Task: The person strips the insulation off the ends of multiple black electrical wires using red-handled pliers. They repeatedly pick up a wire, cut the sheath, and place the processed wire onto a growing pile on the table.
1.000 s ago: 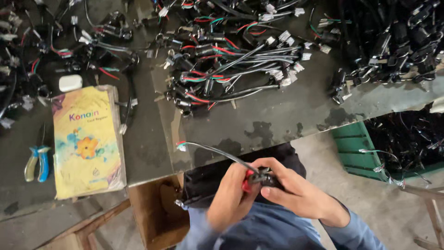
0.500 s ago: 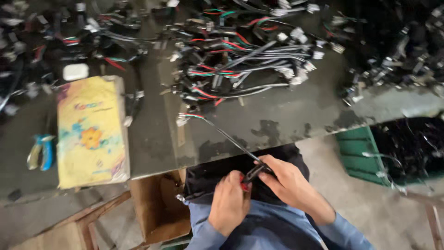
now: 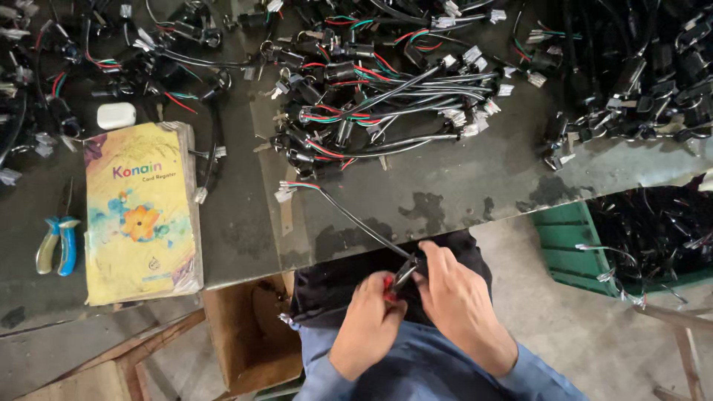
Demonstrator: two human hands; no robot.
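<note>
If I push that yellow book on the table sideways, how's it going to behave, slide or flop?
The yellow book lies flat on the dark table, so it would likely slide rather than tip. Its worn, layered edges suggest a soft cover that may bend if lifted by one corner. A wire touching its right edge might drag along.

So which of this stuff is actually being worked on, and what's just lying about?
In use:
- left hand with a red-handled tool
- right hand holding the black part
- its cable, ending in a white plug on the table

Lying about:
- cable pile
- yellow book
- blue pliers
- white case
- green crate
- cardboard box
</note>
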